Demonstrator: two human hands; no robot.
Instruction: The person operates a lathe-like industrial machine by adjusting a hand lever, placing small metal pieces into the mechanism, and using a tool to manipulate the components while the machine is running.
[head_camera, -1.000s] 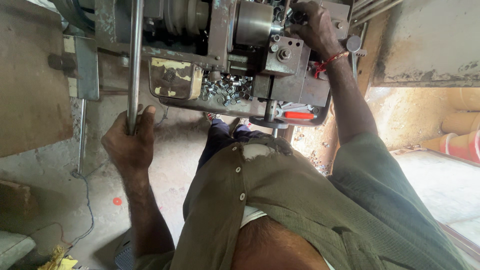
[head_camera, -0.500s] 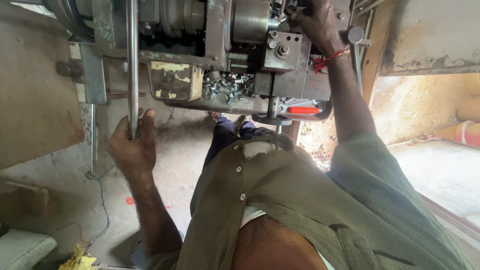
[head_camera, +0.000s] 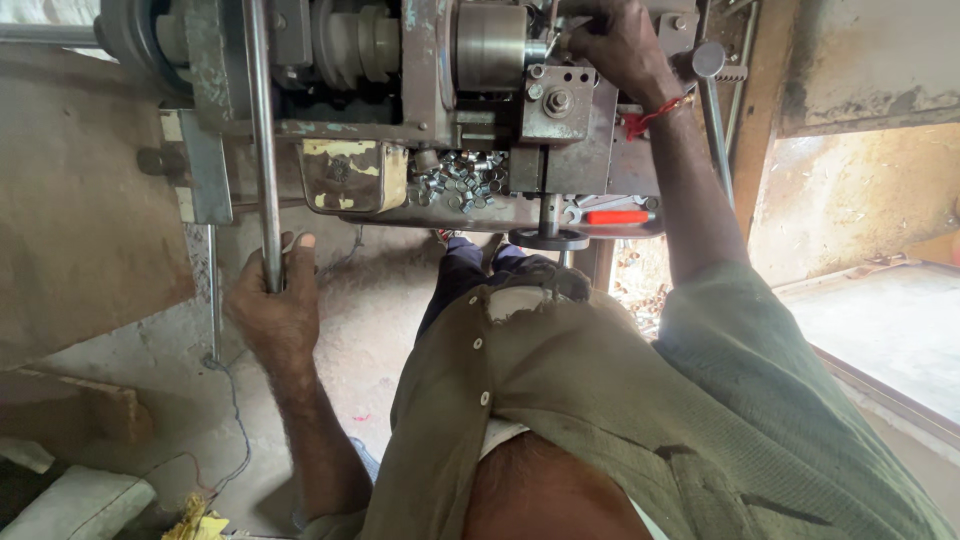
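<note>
My left hand (head_camera: 275, 310) is closed around the lower end of a long steel lever bar (head_camera: 260, 130) that runs up past the grey lathe-like machine (head_camera: 400, 90). My right hand (head_camera: 620, 45) reaches up to the machine's tool block (head_camera: 557, 100), its fingers curled on a small part there beside the round steel chuck (head_camera: 490, 45); what the fingers grip is hidden. A red thread band sits on that wrist. A tray under the chuck holds several small shiny metal pieces (head_camera: 460, 180).
A red-handled tool (head_camera: 615, 216) lies on the machine's shelf above a small handwheel (head_camera: 547, 238). A thin upright rod with a round knob (head_camera: 708, 62) stands right of the tool block. A wire (head_camera: 235, 400) trails over the concrete floor. A worn wall rises at left.
The view has shifted, so the machine sits higher and more to the left in the frame. Both hands keep their holds on the bar and at the tool block.
</note>
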